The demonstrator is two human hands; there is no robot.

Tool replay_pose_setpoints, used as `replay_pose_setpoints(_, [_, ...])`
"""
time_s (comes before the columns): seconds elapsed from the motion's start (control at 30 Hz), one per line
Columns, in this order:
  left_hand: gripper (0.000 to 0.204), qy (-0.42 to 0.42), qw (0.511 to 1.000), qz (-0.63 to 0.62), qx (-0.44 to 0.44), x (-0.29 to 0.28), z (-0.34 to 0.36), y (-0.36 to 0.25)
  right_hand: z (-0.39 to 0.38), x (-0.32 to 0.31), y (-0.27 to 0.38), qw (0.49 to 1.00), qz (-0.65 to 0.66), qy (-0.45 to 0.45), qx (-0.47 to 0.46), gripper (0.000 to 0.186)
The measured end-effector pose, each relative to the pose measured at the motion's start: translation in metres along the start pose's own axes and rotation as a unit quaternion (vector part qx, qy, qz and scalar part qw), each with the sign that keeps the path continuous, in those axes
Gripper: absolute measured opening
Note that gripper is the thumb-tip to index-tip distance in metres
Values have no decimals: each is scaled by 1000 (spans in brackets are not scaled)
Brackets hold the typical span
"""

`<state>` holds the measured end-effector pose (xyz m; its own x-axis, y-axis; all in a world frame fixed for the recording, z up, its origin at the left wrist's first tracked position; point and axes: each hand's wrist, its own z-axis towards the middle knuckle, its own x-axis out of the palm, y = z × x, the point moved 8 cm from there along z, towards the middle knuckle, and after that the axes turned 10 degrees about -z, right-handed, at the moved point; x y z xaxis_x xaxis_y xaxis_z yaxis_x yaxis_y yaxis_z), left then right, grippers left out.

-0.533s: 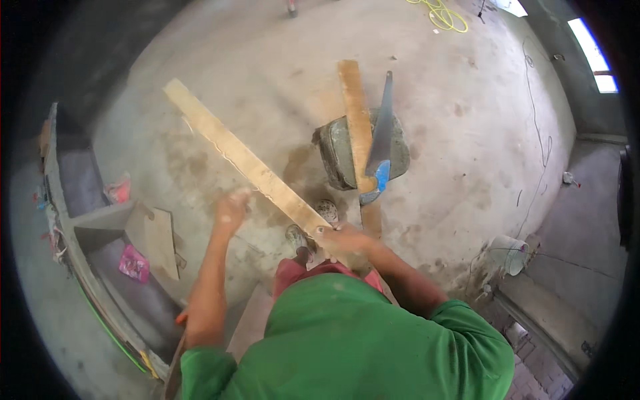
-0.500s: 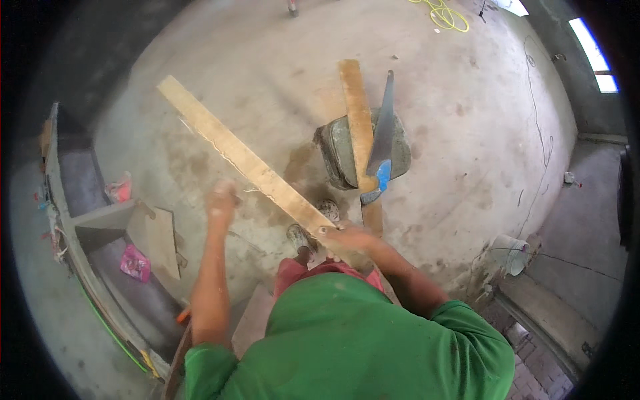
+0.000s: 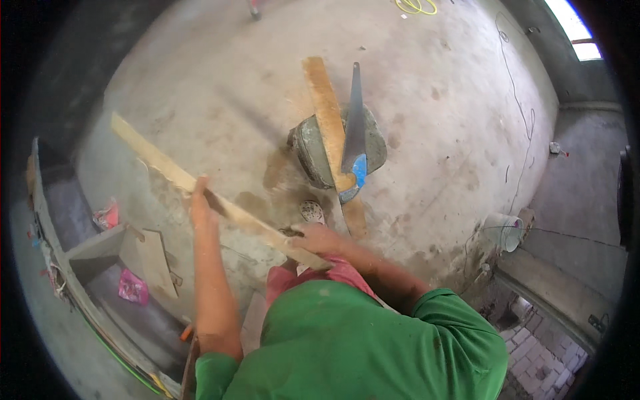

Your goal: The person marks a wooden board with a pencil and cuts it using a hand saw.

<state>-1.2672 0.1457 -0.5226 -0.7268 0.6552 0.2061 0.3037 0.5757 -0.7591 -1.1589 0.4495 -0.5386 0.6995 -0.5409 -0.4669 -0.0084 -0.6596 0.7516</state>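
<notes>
A long wooden board [image 3: 250, 220] slants across in front of me, from the far left down to my waist. My left hand [image 3: 201, 198] is closed round its middle, thumb on the upper edge. Close to my body, my right hand [image 3: 315, 239] grips the near end, with something small and dark by its fingertips that I cannot make out. Ahead, a second wooden board [image 3: 325, 100] rests across an upturned grey tub or block [image 3: 309, 150]. On it lies a handsaw [image 3: 355, 127] with a blue handle, its blade pointing away from me.
Concrete compartments [image 3: 100, 243] at the left hold a pink plastic bag [image 3: 133, 287] and a leaning flat panel [image 3: 155, 263]. A whitish bucket [image 3: 503, 231] stands at the right beside a low concrete ledge [image 3: 540, 287]. Yellow hose [image 3: 419, 7] lies coiled at the far edge.
My left hand, earlier off the board and blurred, has come onto it and grips it. The board has turned on edge and shifted left and nearer. My view has swung slightly right.
</notes>
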Motion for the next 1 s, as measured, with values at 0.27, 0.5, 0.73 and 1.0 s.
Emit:
replay_pose_setpoints(0.27, [77,-93,973,123,173,-145,11,-122,-20,-70,-284,858,-49,-276,431,64])
replay_pose_setpoints(0.5, [50,-191,880,329,286,-258,-52,-169,21,-40,-342,846,65,-256,464,64])
replay_pose_setpoints(0.73, [52,-169,893,361,209,-282,-72,-153,-26,-62,-346,723,294,-488,390,26])
replay_pose_setpoints(1.0, [75,-120,879,418,193,-319,-59,-130,-73,-107,-336,724,332,-468,383,27])
